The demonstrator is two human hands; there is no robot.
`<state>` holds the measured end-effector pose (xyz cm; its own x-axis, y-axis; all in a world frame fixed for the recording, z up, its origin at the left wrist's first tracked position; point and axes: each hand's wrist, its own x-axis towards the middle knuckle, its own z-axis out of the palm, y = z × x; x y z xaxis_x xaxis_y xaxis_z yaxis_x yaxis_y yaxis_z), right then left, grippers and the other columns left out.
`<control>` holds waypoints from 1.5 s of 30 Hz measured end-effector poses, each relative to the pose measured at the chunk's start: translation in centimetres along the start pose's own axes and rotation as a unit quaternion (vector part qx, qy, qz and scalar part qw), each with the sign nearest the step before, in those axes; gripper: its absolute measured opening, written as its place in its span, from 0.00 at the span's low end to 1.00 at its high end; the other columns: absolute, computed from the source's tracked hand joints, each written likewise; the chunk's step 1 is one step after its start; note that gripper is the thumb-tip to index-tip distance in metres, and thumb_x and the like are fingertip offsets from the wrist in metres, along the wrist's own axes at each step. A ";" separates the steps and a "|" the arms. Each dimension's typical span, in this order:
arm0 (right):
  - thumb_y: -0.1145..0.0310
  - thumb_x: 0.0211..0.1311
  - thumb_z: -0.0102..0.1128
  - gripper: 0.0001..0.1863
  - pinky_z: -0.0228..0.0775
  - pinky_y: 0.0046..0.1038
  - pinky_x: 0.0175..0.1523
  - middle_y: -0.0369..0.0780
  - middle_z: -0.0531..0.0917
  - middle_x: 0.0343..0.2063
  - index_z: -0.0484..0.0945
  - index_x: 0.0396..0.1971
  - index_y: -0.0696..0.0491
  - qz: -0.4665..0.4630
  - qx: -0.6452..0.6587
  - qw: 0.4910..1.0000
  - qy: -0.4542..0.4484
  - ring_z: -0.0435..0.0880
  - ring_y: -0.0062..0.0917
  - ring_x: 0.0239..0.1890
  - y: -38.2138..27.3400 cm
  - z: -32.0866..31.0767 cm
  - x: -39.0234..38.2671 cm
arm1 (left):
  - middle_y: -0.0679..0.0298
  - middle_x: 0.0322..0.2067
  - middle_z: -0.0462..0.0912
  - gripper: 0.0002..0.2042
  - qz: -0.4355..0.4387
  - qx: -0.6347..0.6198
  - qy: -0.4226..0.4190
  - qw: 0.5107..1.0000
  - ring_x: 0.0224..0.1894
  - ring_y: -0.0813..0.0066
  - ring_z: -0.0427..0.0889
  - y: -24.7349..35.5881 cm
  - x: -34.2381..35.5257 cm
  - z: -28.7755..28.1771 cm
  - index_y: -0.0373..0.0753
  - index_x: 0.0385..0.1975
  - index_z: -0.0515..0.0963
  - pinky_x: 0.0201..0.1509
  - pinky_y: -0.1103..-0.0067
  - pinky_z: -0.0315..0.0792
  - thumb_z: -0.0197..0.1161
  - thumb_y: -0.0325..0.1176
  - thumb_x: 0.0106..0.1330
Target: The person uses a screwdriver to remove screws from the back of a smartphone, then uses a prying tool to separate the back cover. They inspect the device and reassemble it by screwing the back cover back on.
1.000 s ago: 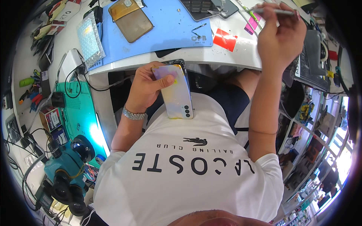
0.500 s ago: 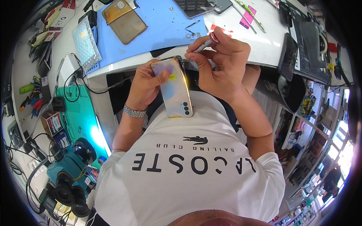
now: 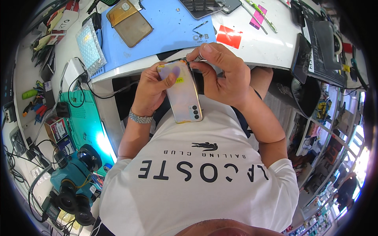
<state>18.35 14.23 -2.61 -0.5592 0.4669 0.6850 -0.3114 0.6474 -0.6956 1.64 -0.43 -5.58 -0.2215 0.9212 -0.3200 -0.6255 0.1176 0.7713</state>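
My left hand grips a phone by its upper left side, thumb lying across the pearly back beside a small yellow sticker. The phone tilts over my lap, its camera lenses toward my body, and something dark shows along its far edge. At the phone's far right corner, my right hand is closed on a slim screwdriver. Most of its grey shaft is hidden by the fingers, so where its tip touches cannot be made out.
Just beyond the phone runs the white bench edge with a blue mat. On the mat lie a brownish phone case and a small dark tool. A red square lies to its right. A teal microscope stands at left.
My right hand has moved left and lower, bringing the screwdriver to the phone's corner. The red square on the bench is now uncovered. My left hand and the phone have barely moved.
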 end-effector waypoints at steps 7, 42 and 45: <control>0.93 0.53 0.56 0.20 0.80 0.25 0.32 0.43 0.85 0.35 0.83 0.43 0.56 0.005 0.025 0.999 0.025 0.88 0.31 0.29 -0.3 0.1 0.4 | 0.63 0.41 0.87 0.11 0.005 0.009 -0.005 1.000 0.41 0.80 0.84 -0.1 0.0 0.2 0.34 0.45 0.81 0.48 0.78 0.79 0.72 0.30 0.67; 0.93 0.59 0.58 0.16 0.87 0.22 0.36 0.50 0.86 0.38 0.77 0.45 0.61 0.015 -0.055 0.998 -0.015 0.92 0.29 0.34 -1.8 -1.4 0.8 | 0.60 0.46 0.87 0.14 0.024 0.040 0.003 0.999 0.44 0.79 0.85 -0.5 -1.0 0.9 0.30 0.53 0.80 0.50 0.79 0.79 0.67 0.30 0.72; 0.93 0.59 0.58 0.16 0.87 0.22 0.36 0.50 0.86 0.38 0.77 0.44 0.62 0.007 -0.055 0.998 -0.008 0.92 0.29 0.34 -1.9 -1.3 0.6 | 0.60 0.45 0.87 0.14 0.021 0.048 -0.010 0.999 0.44 0.78 0.85 -0.2 -0.9 0.9 0.30 0.53 0.80 0.50 0.78 0.79 0.67 0.29 0.72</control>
<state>19.59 14.10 -0.60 -0.5764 0.4672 0.6705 -0.2171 0.7034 -0.6768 2.65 -0.97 -4.95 -0.2309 0.9332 -0.2752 -0.5413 0.1118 0.8334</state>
